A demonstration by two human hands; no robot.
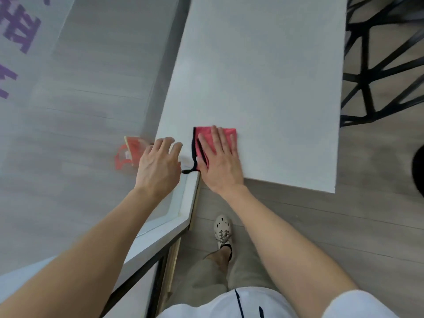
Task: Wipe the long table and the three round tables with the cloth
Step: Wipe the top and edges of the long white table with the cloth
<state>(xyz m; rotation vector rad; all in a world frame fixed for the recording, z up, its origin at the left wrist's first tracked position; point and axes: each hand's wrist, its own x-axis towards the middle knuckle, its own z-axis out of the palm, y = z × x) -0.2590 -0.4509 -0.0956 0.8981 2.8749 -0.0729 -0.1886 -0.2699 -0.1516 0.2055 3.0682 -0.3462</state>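
A long white table (263,76) runs from the middle of the frame up to the top edge. The red cloth (229,134) lies on it near the table's lower left corner. The cloth has a black edge, and a small black loop (189,171) sticks out at the bottom left of it.

The right hand (220,161) lies flat on top of the cloth. Its fingers are straight and close together, and they press the cloth down on the table. Red cloth shows past the fingertips and on both sides of the hand.

The left hand (158,166) is just to the left of the cloth, at the left edge of the table. Its fingers are bent a little and hold nothing. It may be resting on the edge, but the view is too blurry to be sure.

A white ledge (183,203) meets the table at that corner. A red sticker (128,152) shows left of the left hand. Purple letters (20,31) are in the upper left. A black chair (378,72) with a web of bars stands in the upper right. A pale shoe (222,228) is on the grey floor in the lower middle
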